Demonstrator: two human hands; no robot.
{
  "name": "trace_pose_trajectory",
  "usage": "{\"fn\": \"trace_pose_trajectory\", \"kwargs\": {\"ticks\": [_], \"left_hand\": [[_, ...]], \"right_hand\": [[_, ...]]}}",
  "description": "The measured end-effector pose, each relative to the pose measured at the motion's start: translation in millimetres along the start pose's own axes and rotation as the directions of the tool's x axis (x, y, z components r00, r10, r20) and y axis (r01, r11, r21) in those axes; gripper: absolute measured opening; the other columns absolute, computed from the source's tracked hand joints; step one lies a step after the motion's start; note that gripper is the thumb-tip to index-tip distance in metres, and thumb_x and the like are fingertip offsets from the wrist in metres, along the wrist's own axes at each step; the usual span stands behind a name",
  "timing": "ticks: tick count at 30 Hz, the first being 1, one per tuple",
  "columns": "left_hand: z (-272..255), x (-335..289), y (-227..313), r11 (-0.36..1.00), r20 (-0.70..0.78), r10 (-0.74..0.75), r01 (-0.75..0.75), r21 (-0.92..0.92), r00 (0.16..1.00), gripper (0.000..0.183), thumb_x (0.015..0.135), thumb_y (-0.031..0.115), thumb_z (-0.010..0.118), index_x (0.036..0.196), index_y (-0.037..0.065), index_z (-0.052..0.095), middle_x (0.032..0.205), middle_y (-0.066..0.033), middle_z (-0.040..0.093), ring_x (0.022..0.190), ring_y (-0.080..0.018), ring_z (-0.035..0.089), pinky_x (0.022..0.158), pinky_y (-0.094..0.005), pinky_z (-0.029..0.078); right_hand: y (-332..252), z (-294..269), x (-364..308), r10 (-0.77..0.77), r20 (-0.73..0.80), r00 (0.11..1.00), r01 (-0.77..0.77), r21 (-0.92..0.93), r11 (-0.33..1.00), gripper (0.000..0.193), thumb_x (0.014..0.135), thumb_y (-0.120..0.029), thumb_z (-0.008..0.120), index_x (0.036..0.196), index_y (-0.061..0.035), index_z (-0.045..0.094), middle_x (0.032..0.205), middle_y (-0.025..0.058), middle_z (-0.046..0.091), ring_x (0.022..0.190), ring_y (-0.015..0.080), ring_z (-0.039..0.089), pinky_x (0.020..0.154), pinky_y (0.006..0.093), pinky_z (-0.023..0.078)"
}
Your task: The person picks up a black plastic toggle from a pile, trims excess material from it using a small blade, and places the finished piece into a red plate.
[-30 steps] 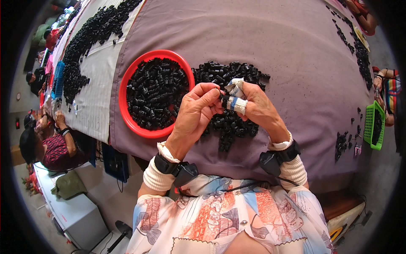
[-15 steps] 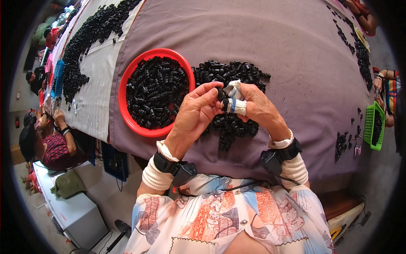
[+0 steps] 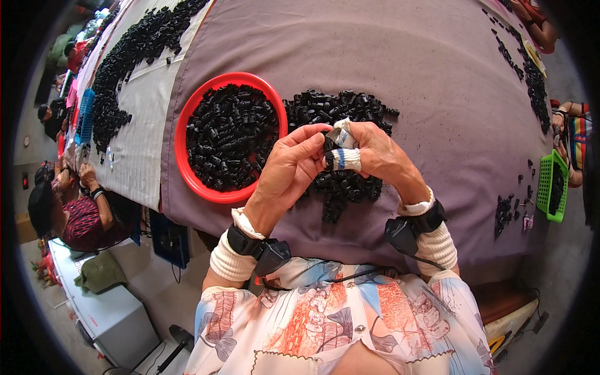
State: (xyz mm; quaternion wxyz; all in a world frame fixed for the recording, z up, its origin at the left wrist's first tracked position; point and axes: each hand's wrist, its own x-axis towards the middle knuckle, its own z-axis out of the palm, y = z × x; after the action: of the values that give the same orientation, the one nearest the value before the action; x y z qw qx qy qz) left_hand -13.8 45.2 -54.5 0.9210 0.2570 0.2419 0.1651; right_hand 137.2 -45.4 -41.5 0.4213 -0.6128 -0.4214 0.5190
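Observation:
My left hand (image 3: 289, 167) is closed, pinching a small black plastic part (image 3: 327, 142) between thumb and fingertips. My right hand (image 3: 386, 156) meets it from the other side with bent fingers. White knit covers with blue stripes (image 3: 345, 159) wrap two of its digits, and something greyish shows at the upper one; what lies between those fingers is hidden. Below and beyond both hands spreads a loose pile of similar black parts (image 3: 337, 105). Left of the pile stands a round red basin (image 3: 181, 150), largely filled with such parts.
A mauve cloth (image 3: 450, 125) covers the table. Black parts (image 3: 112, 81) lie heaped on a paler cloth at the left, near a blue basket (image 3: 86, 112). On the right are a green basket (image 3: 542, 187) and scattered parts (image 3: 505, 212). Other people sit at both sides.
Both hands stay in nearly the same place over the pile. The right fingers and their covers have shifted slightly against the left fingertips. The basin and pile look unchanged.

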Motion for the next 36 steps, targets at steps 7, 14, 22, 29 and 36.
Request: {"fn": "trace_pose_trajectory", "kwargs": {"ticks": [7,14,22,29,36], "left_hand": [[2.6,-0.7,0.1,1.0,-0.019,0.013,-0.013,-0.008,1.0,0.02,0.089,0.009,0.052,0.105,-0.002,0.056,0.092,-0.0058,0.06,0.081,-0.0106,0.056,0.076,-0.0273,0.049],[4.5,1.2,0.2,1.0,-0.023,0.009,-0.008,0.02,1.0,0.019,0.089,0.009,0.052,0.104,-0.003,0.056,0.092,-0.0071,0.061,0.082,-0.0118,0.058,0.075,-0.0267,0.049],[3.9,-0.4,3.8,1.0,0.033,0.005,-0.004,-0.013,0.999,0.018,0.089,0.009,0.053,0.103,-0.002,0.057,0.091,-0.0067,0.061,0.08,-0.012,0.059,0.071,-0.0267,0.05],[2.1,-0.1,-1.8,1.0,-0.028,-0.022,0.022,-0.011,0.999,0.018,0.089,0.01,0.054,0.102,-0.001,0.058,0.089,-0.005,0.062,0.077,-0.0106,0.058,0.069,-0.0266,0.05],[2.8,-0.2,-1.5,1.0,-0.036,-0.019,0.019,0.016,0.999,0.018,0.089,0.01,0.054,0.102,-0.001,0.058,0.088,-0.0045,0.061,0.074,-0.0093,0.056,0.068,-0.0258,0.05]], "right_hand": [[1.0,0.5,1.5,-0.041,0.0,0.999,0.041,-0.049,0.998,0.033,0.072,-0.03,0.07,0.078,-0.0006,0.056,0.061,0.0033,0.052,0.056,0.0119,0.046,0.051,0.0289,0.039],[22.4,3.7,7.6,-0.215,-0.017,0.976,0.214,-0.055,0.975,0.035,0.072,-0.032,0.068,0.075,0.0008,0.054,0.061,0.0072,0.053,0.055,0.0164,0.047,0.052,0.0316,0.039],[12.9,6.6,2.7,-0.171,-0.052,0.984,0.171,-0.01,0.985,0.033,0.07,-0.029,0.069,0.077,0.001,0.055,0.06,0.0084,0.052,0.055,0.0168,0.048,0.052,0.0317,0.04],[7.4,0.1,2.1,-0.151,-0.047,0.987,0.144,-0.135,0.98,0.036,0.067,-0.03,0.071,0.078,0.0004,0.055,0.061,0.0068,0.052,0.057,0.0144,0.047,0.054,0.0301,0.041],[18.4,2.5,5.7,-0.175,-0.024,0.984,0.172,-0.098,0.98,0.036,0.067,-0.03,0.07,0.077,0.0014,0.054,0.062,0.0097,0.052,0.056,0.018,0.048,0.055,0.0317,0.041]]}}
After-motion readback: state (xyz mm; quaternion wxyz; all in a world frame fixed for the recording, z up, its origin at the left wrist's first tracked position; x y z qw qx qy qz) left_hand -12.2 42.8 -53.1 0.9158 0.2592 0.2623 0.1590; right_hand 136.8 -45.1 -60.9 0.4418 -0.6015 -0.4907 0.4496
